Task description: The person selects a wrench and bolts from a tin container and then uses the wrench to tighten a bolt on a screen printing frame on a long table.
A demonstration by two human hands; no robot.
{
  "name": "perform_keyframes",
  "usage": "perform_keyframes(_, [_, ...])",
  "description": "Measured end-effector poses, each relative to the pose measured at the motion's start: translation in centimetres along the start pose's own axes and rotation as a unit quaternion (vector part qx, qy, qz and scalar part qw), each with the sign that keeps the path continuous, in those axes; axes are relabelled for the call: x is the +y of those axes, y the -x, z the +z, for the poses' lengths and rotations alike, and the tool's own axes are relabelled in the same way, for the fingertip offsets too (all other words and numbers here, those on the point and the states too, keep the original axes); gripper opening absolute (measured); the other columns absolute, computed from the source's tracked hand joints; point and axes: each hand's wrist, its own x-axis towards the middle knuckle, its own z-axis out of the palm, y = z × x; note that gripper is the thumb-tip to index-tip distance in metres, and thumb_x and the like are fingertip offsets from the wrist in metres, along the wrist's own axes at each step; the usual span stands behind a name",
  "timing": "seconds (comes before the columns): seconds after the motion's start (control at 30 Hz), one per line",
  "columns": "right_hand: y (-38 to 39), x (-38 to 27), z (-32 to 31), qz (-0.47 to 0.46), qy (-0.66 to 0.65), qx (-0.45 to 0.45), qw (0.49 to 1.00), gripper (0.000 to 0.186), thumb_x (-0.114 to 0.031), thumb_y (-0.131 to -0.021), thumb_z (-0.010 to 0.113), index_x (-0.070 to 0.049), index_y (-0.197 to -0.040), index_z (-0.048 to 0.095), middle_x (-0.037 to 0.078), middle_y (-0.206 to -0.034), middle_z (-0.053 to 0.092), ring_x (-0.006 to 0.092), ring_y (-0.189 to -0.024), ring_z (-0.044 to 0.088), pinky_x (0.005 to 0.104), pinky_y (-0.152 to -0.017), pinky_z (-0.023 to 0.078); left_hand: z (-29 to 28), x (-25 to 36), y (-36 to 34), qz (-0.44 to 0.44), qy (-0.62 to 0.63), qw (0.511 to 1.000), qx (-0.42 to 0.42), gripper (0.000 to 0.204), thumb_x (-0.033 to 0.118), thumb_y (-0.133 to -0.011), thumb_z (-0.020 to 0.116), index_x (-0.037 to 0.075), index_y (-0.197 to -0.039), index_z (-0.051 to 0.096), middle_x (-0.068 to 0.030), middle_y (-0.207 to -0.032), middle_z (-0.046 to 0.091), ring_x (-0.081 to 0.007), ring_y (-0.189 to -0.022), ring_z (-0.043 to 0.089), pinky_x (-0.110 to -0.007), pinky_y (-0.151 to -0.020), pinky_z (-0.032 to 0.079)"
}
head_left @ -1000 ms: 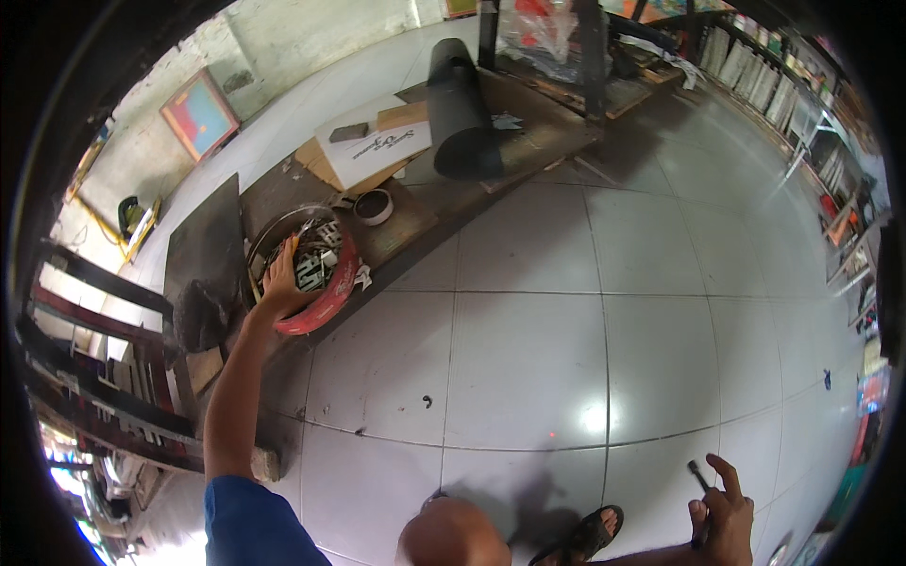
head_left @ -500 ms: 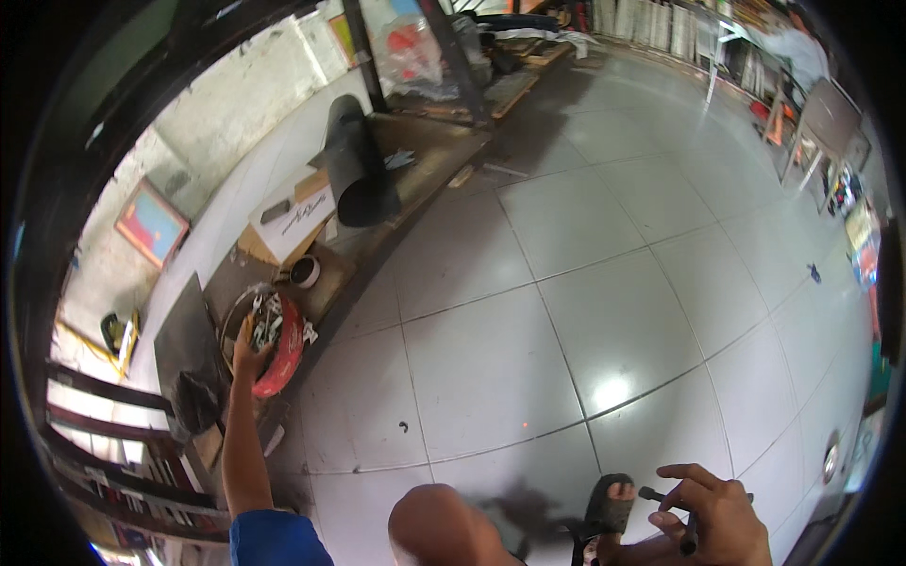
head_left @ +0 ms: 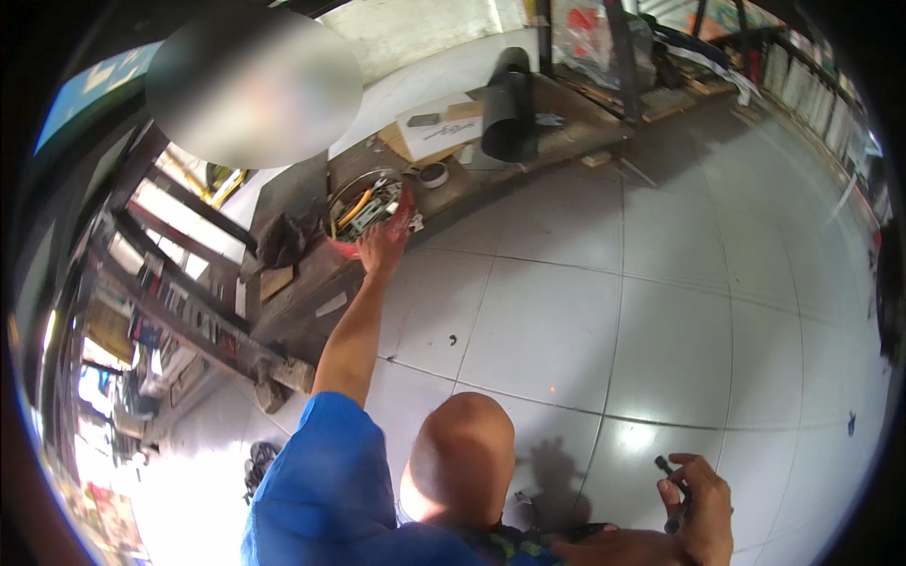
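Observation:
My left hand point(head_left: 380, 250) reaches out to a round red container point(head_left: 407, 209) full of loose metal tools and parts point(head_left: 377, 203). It rests at the container's near rim, its fingertips partly hidden among the contents, so their grip is unclear. An orange-yellow handle point(head_left: 355, 206) sticks up among these parts. At lower right, away from the bench, my right hand point(head_left: 703, 505) is closed around a slim black rod-shaped tool point(head_left: 666, 466). One end shows past the fingers and another dark end shows below; the middle is covered by the hand.
The low wooden bench point(head_left: 576, 127) carries a roll of tape point(head_left: 433, 175), a black cylinder point(head_left: 510, 118), a white printed sheet point(head_left: 439, 137) and a crumpled dark bag point(head_left: 281, 241). Dark slatted wood point(head_left: 189, 307) stands at left. Pale tiles point(head_left: 538, 311) cover the floor.
The view has swung left, shifting the bench to the right in the picture. My left hand has moved from inside the red container to its near rim. My right hand still holds the black tool.

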Motion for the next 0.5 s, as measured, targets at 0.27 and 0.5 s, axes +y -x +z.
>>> perform_keyframes(0.27, [-0.5, 0.1, 1.0, -0.046, -0.023, -0.063, 0.997, 0.018, -0.019, -0.097, 0.065, -0.003, -0.106, 0.065, 0.015, -0.079, 0.069, 0.0223, -0.058, 0.066, 0.0355, -0.053, 0.05, -2.5, 1.5, -2.8, -0.209, -0.028, 0.942, -0.261, 0.031, 0.033, -0.092, 0.057, 0.016, -0.115, 0.07, -0.013, -0.109, 0.072, -0.0288, -0.105, 0.067, -0.045, -0.093, 0.042])
perform_keyframes(0.5, [-3.8, 1.4, 2.4, -0.103, 0.028, -0.051, 0.993, 0.014, -0.011, -0.086, 0.073, 0.0, -0.082, 0.066, 0.018, -0.084, 0.072, 0.0376, -0.071, 0.068, 0.0428, -0.061, 0.052, -6.0, 5.6, -3.6, -0.156, 0.062, 0.931, -0.324, 0.066, 0.044, -0.088, 0.062, 0.017, -0.145, 0.045, -0.0166, -0.125, 0.063, -0.0339, -0.12, 0.057, -0.048, -0.103, 0.035])
